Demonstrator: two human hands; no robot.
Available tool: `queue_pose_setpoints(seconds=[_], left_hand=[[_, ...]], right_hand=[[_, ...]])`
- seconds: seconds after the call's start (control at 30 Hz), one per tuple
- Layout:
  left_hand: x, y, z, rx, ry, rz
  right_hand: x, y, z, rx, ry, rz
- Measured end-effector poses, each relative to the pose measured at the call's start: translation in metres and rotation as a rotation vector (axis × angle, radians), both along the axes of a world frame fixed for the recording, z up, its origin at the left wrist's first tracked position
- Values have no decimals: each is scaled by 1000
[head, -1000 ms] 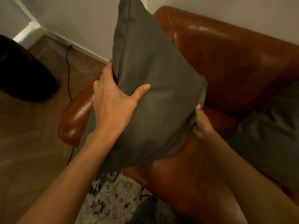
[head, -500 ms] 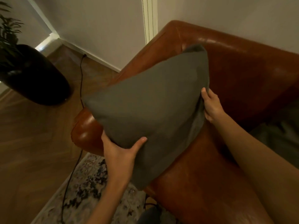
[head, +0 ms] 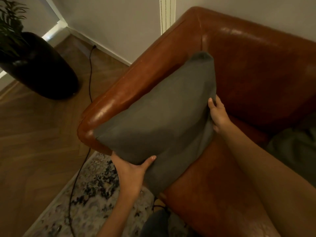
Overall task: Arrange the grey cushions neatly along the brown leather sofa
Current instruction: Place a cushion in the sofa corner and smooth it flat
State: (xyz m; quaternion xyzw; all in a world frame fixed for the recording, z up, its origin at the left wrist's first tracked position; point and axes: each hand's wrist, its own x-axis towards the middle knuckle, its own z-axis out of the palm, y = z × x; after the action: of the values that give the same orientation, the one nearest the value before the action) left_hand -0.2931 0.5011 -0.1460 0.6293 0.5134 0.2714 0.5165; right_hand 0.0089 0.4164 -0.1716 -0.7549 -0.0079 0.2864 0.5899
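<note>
Dark round pot point(head: 42, 69) in the upper left of the frame, standing on the wood floor point(head: 34, 134), with green leaves point(head: 10, 19) rising out of it. Black cable point(head: 89, 69) running from the wall skirting down past the sofa arm and across a pale patterned rug point(head: 89, 194) in the lower middle. White window trim point(head: 167, 12) at top centre, just behind the sofa corner. Brown leather sofa point(head: 256, 65) filling the right half. Grey cushion point(head: 162, 117) in the centre, tilted, leaning against the sofa's rounded arm, its top corner up by the backrest and its lower edge over the seat front, hiding much of the seat corner. Left hand point(head: 131, 170) gripping the cushion's lower edge from beneath, thumb on the front face. Right hand point(head: 218, 115) pinching the cushion's right edge, fingers curled behind the fabric. Second grey cushion point(head: 295, 151) at the right edge of the frame, lying on the seat, partly cut off and partly hidden by the right forearm. Dark blurred shape at bottom centre, not identifiable.
</note>
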Motion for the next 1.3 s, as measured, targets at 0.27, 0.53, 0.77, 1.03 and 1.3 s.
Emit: queue_pose_setpoints(seconds=[0.27,0.53,0.77,1.03,1.3], left_hand=[[31,26,69,635,218,116],[67,48,69,600,928,-495],[71,37,68,769,822,-395],[111,40,69,727,833,-365],[131,30,61,863,864,-458]], right_hand=[[-17,17,28,-54,-226,-87],[-32,32,34,-16,-245,-133],[-23,32,50,165,-239,-337],[16,45,51,112,-243,-293],[1,43,32,-114,-470,-57]])
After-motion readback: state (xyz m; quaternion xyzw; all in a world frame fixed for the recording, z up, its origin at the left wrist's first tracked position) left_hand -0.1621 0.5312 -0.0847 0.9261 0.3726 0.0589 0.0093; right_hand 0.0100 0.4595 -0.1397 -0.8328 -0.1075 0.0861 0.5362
